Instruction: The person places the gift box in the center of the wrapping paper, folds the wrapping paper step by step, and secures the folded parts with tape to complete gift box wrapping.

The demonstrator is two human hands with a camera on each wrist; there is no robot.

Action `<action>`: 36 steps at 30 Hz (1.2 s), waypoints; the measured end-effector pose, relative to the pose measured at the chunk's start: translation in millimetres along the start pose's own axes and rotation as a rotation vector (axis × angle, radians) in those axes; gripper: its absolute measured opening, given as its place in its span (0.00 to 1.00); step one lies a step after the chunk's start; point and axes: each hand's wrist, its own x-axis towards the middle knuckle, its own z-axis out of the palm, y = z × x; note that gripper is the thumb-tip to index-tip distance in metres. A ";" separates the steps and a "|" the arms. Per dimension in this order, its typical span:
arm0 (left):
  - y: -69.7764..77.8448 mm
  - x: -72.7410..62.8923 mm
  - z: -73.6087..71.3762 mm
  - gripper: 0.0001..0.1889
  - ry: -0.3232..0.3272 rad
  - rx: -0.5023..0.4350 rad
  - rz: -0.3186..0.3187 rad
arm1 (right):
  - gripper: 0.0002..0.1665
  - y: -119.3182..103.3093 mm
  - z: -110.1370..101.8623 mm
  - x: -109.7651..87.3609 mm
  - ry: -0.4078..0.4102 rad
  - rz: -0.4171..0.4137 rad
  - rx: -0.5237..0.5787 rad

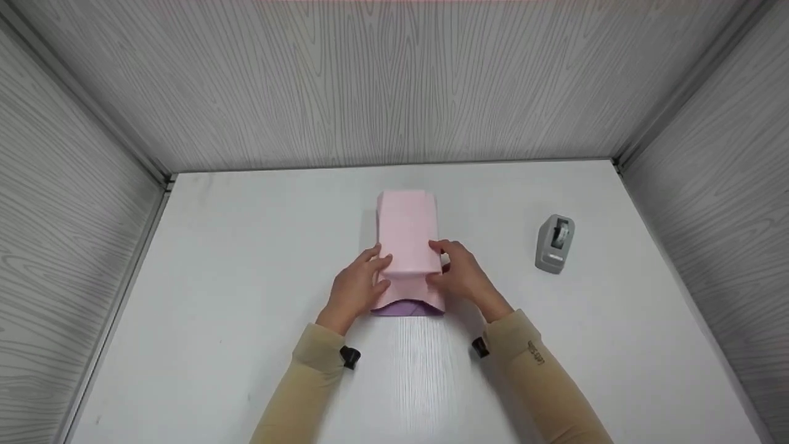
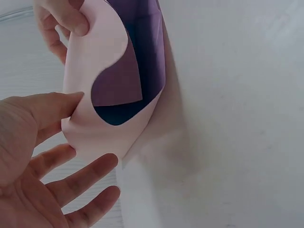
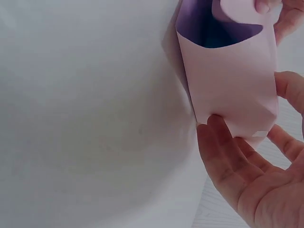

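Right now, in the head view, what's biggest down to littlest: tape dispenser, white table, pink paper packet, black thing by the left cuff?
Largest to smallest:
white table
pink paper packet
tape dispenser
black thing by the left cuff

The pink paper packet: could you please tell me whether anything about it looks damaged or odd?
No tear shows, but the pink paper packet gapes in an uneven wave at its near end, baring the purple inside.

Underside of pink packet (image 1: 408,234) hidden; lettering (image 1: 555,257) on tape dispenser (image 1: 545,250) illegible.
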 end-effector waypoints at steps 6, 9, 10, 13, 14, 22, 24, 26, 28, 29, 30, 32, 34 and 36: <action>0.4 4.0 7.8 0.22 0.114 0.049 0.058 | 0.40 -0.6 6.0 2.3 0.026 0.013 -0.047; 1.2 5.7 11.0 0.20 0.153 0.084 0.076 | 0.39 -0.2 8.2 3.3 0.030 0.017 -0.068; 1.5 6.2 11.7 0.19 0.160 0.093 0.079 | 0.38 0.0 8.7 3.7 0.031 0.016 -0.078; 2.8 7.2 13.3 0.18 0.165 0.105 0.078 | 0.37 -0.1 9.7 4.3 0.040 0.002 -0.106; 3.1 7.5 13.7 0.18 0.164 0.107 0.077 | 0.36 0.0 9.9 4.5 0.044 -0.006 -0.115; 2.0 4.4 14.3 0.20 0.152 0.083 0.078 | 0.35 1.6 10.5 4.4 0.043 -0.025 -0.118; 1.8 2.8 13.4 0.21 0.142 0.067 0.079 | 0.36 2.1 10.5 4.4 0.040 -0.019 -0.118; 1.8 1.5 12.5 0.22 0.132 0.051 0.077 | 0.35 2.8 10.5 4.6 0.040 -0.016 -0.123; 2.1 0.5 11.8 0.22 0.124 0.038 0.075 | 0.35 3.1 10.3 4.9 0.044 -0.018 -0.123; 2.3 0.1 11.5 0.22 0.119 0.032 0.073 | 0.34 3.1 10.2 5.1 0.044 -0.018 -0.124; 2.4 -0.3 11.4 0.23 0.116 0.028 0.071 | 0.34 3.2 10.2 5.4 0.044 -0.017 -0.121; 2.6 -0.8 11.5 0.23 0.111 0.026 0.066 | 0.34 3.0 10.1 5.8 0.042 -0.012 -0.114; 3.1 -1.4 11.9 0.24 0.102 0.033 0.070 | 0.34 2.3 10.1 6.0 0.040 -0.006 -0.107; 4.0 -2.3 13.0 0.25 0.098 0.052 0.086 | 0.33 2.4 10.3 6.5 0.039 -0.003 -0.106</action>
